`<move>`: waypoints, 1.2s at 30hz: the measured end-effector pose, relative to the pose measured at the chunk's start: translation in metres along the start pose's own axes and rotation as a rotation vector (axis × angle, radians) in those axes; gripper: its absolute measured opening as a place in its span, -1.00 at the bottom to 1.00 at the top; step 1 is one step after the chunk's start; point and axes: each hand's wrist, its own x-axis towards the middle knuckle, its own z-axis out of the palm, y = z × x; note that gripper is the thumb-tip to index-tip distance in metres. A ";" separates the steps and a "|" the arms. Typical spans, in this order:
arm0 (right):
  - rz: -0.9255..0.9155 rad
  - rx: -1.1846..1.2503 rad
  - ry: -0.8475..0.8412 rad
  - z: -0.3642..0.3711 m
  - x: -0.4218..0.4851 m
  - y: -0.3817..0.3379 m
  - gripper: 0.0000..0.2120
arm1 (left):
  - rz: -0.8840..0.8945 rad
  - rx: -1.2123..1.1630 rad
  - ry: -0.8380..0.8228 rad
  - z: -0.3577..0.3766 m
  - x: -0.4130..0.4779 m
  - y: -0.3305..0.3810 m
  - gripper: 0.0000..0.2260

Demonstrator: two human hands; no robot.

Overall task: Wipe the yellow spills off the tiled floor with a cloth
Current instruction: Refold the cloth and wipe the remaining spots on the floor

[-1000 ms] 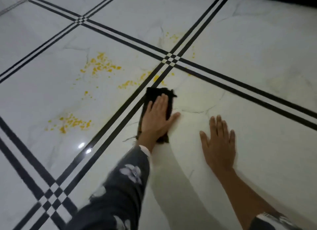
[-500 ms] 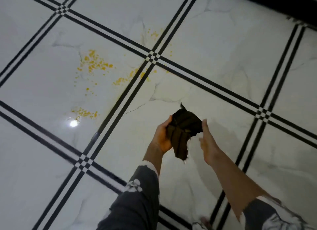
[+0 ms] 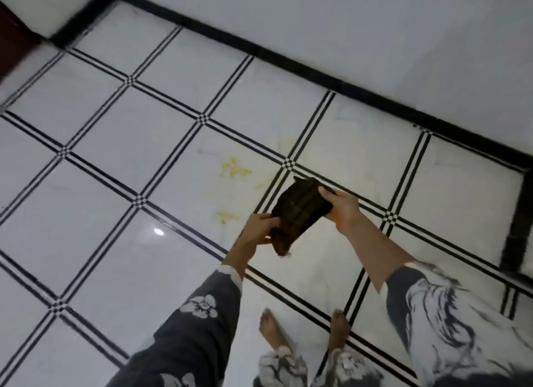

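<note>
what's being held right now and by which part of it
The dark cloth: the left hand pinches its near lower end, the right hand grips its far upper end.

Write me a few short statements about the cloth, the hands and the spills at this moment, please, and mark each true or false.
1. The left hand and the right hand both grip the dark cloth, one at each end. True.
2. The dark cloth lies flat on the floor, covering the spills. False: it is held up in the air between the hands.
3. Yellow spills show on the tiled floor, left of the cloth. True.
4. The right hand rests flat on a tile. False: its fingers are curled round the cloth's end.
5. The person wears shoes. False: the feet are bare.
</note>
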 end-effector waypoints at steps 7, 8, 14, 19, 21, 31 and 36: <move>0.043 0.254 -0.029 0.072 -0.045 -0.031 -0.68 | 0.095 -0.199 -0.068 -0.101 -0.058 0.081 -0.68; 0.063 0.247 -0.027 0.083 -0.044 -0.033 -0.63 | 0.121 -0.182 -0.084 -0.111 -0.057 0.092 -0.66; 0.052 -0.230 0.044 0.136 -0.009 -0.055 -0.48 | 0.169 0.005 -0.040 -0.155 -0.011 0.173 -0.73; 0.074 -0.282 -0.054 0.176 0.005 -0.091 -0.54 | 0.096 0.200 0.027 -0.183 0.024 0.225 -0.74; 0.063 -0.263 -0.054 0.190 0.010 -0.105 -0.55 | 0.118 0.242 0.013 -0.195 0.037 0.246 -0.80; -0.010 0.057 0.274 0.268 0.064 -0.130 -0.57 | 0.182 0.459 -0.261 -0.208 0.128 0.352 -0.88; 0.058 0.298 0.385 0.312 0.049 -0.086 -0.55 | 0.158 0.676 -0.453 -0.207 0.157 0.363 -0.87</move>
